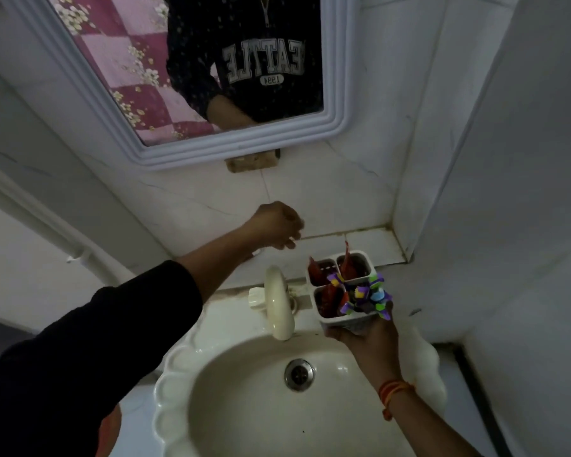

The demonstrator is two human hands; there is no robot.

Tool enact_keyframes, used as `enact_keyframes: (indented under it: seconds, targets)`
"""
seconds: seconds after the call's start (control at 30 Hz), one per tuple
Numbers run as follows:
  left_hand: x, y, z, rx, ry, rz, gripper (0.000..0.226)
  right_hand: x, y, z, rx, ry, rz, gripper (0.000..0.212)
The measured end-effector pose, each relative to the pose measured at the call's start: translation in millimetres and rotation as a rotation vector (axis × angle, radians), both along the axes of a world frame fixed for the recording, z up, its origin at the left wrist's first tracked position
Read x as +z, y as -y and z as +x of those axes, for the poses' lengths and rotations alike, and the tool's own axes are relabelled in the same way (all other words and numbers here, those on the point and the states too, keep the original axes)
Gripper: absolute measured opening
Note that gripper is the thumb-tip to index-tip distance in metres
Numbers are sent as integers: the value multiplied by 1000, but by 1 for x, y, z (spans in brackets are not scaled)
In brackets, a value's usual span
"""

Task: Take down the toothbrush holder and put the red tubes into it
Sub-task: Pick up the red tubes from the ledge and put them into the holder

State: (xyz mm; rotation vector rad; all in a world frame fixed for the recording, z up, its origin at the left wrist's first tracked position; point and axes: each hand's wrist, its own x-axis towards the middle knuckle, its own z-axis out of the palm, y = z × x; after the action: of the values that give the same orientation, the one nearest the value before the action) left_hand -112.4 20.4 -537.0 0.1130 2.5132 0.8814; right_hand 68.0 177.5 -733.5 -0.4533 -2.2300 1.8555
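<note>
— Item: white four-compartment plastic toothbrush holder (360, 319), lower right of centre, cupped from beneath by the right hand (365, 338).
— Contents?
— Red tubes (348, 267) in three cells; purple-green pieces (365, 296) in the fourth. Likely light, rigid, top-heavy; support the base.
— Left hand (276, 225)?
— Mid-frame, loosely curled, apparently holding nothing.
</note>
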Motion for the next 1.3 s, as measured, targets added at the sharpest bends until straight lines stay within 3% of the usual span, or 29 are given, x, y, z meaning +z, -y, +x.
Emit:
enact_keyframes:
  seconds: [0.1,0.17,0.23,0.33,0.47,0.57,0.73,0.93,1.07,1.13,1.3]
  targets:
    - [-37,36,-21,-60,-90,-433,35,-1,0,-1,7,-4,0,99]
    - [-66,59,-28,-96,-77,-607,45,-4,0,-3,22,10,-15,100]
    - [-91,77,-32,-101,-42,-698,53,-5,0,-3,20,32,-22,102]
    - [-124,95,-36,-82,-136,-760,48,-5,2,-3,1,47,-29,102]
    - [-119,99,-27,-160,-250,-809,40,-6,2,-3,12,60,-16,103]
    - [-96,91,-22,-185,-245,-728,47,-6,1,-3,4,65,-4,111]
    - [-26,64,-17,-250,-192,-466,60,2,2,-3,36,95,31,94]
    - [59,5,11,-423,-157,-372,40,7,3,0,8,95,-19,93]
    - [50,-28,24,-530,-10,-456,39,9,4,0,14,65,-118,111]
    - [36,-38,26,-525,-24,-468,38,15,6,1,10,69,-126,108]
    - [28,-37,22,-275,-49,-150,25,19,12,-2,16,-6,-232,82]
